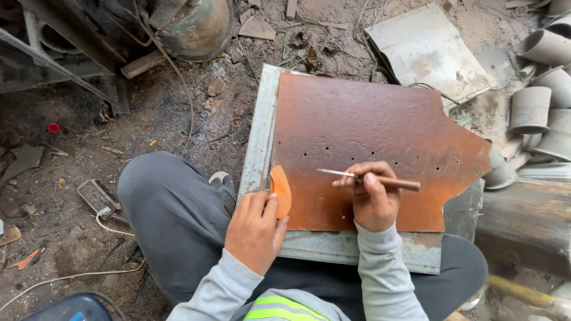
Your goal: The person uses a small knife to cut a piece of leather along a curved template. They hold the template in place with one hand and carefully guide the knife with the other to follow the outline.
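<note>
I sit on the dirt floor with a rusty brown sheet-metal plate (pixel 369 142) lying over a grey metal board (pixel 262 137) across my lap, filling the centre of the frame. My right hand (pixel 373 199), just below centre, is closed around a thin metal scriber with a brown wooden handle (pixel 369 177); the handle points right and the bright tip reaches left, lying low over the plate near a row of small punched holes. My left hand (pixel 257 229), lower centre-left, pinches a small orange curved piece (pixel 281 190) between thumb and fingers, standing it on edge at the plate's left border, where the rust meets the grey board.

To do this well, I judge I should press the orange piece flat and steady so it cannot slide, keep the scriber tilted low with its point tight against the piece's edge, and draw in one even stroke, not several scratchy ones. My wrist should rest on the plate for control.

At the right edge of the frame grey clay cylinders (pixel 535 101) lie heaped, and a pale bent metal sheet (pixel 425 47) lies at the upper right.
</note>
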